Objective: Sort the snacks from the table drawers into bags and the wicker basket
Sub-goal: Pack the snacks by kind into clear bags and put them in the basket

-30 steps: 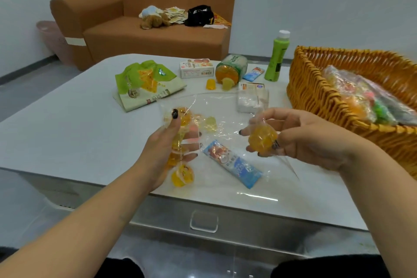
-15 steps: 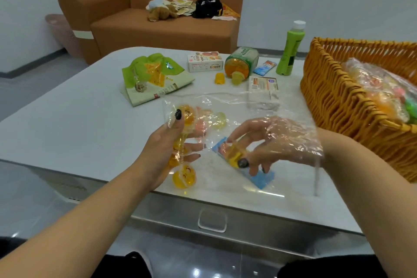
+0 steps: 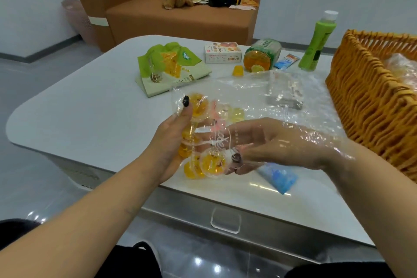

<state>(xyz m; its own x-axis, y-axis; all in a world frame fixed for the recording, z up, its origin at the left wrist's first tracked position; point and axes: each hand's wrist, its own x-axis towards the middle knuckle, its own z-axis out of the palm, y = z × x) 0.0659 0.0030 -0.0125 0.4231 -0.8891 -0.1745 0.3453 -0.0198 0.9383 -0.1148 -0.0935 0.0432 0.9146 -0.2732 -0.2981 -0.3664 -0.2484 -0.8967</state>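
We saw the desk (image 3: 74, 106) carrying loose snacks, with the basket (image 3: 365, 106) on its right edge already holding bagged sweets. Over the near edge hung the clear bag (image 3: 259, 88), mouth toward the right side. The left hand (image 3: 171, 142) pinched the bag's closed end, thumb curled over a cup, so that grip was clamped on bag and jellies together. The right hand (image 3: 277, 142) was deep inside the bag, fingers bent loosely beside an orange jelly (image 3: 212, 162); we could not tell whether that grip was clamped on it or had let go. Other jellies (image 3: 198, 108) bunched at the left end. A blue packet (image 3: 278, 178) lay on the desk under the bag.

To do this step well, we judged: push the cup to the bottom, release fully, keep the left pinch firm so nothing slides out, then pull the right hand straight back without dragging film or cups.

Against the frame half a second earlier: the right hand had gone further in, the cup now sat low with the pile, and the view had shifted left.
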